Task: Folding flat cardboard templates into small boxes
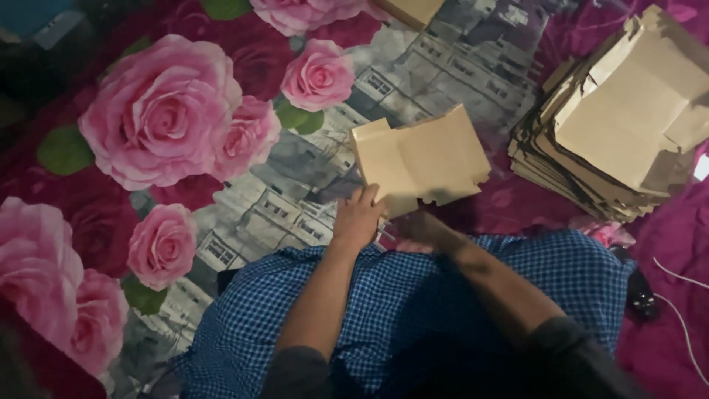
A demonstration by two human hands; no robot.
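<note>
Fingers of left hand clamped on tan cardboard piece; right fingers hidden beneath.

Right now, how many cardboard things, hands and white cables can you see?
Cardboard sheet held in both hands: 1
Stack of cardboard sheets: 1
Cardboard corner at the top edge: 1
Hands, left hand and right hand: 2
White cable: 1
Total: 6
</note>
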